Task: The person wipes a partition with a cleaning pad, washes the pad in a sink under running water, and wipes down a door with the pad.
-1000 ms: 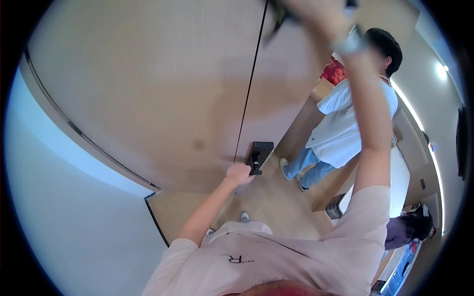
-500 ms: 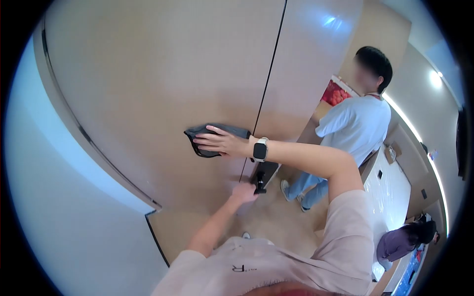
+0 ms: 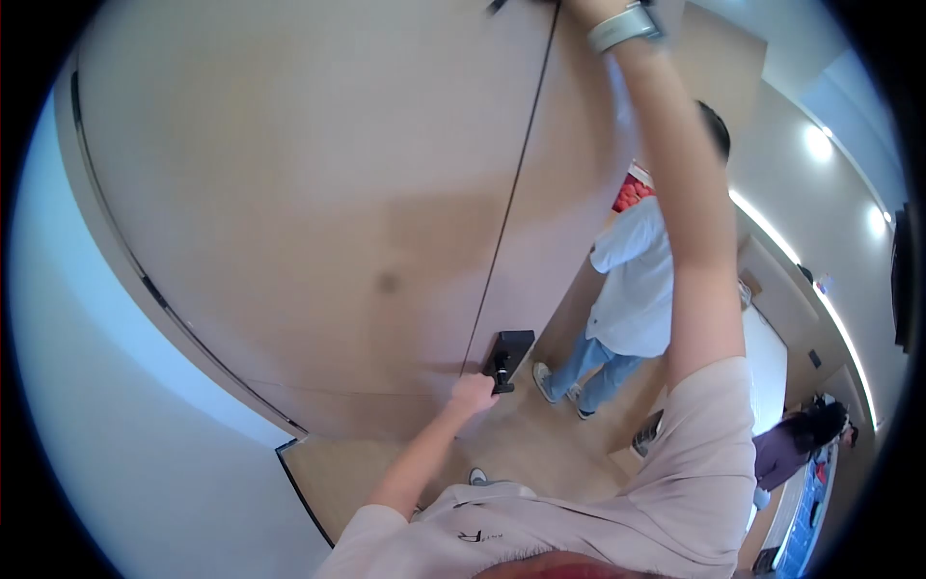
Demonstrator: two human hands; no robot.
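Observation:
My left hand [image 3: 473, 394] is closed at the black door handle [image 3: 503, 369], low on a wood-coloured door [image 3: 338, 222]. At the top edge of the view is my right hand [image 3: 586, 10], mostly cut off, below a pale watch strap [image 3: 622, 29]. Beside it a bit of the dark grey cloth [image 3: 526, 2] shows against the door's upper part; the fingers on it are out of view. A thin black vertical seam runs down the door between the two arms.
A person in a white shirt [image 3: 632, 280] stands right of the door, partly behind my right arm. Further right, another person in purple [image 3: 783, 449] is near a white-covered surface [image 3: 767, 372]. A white wall [image 3: 164, 415] lies at left.
My right hand has moved up the door with the cloth, from mid-height to the top edge of view. My left hand stays at the handle. A small dark spot on the door is now uncovered.

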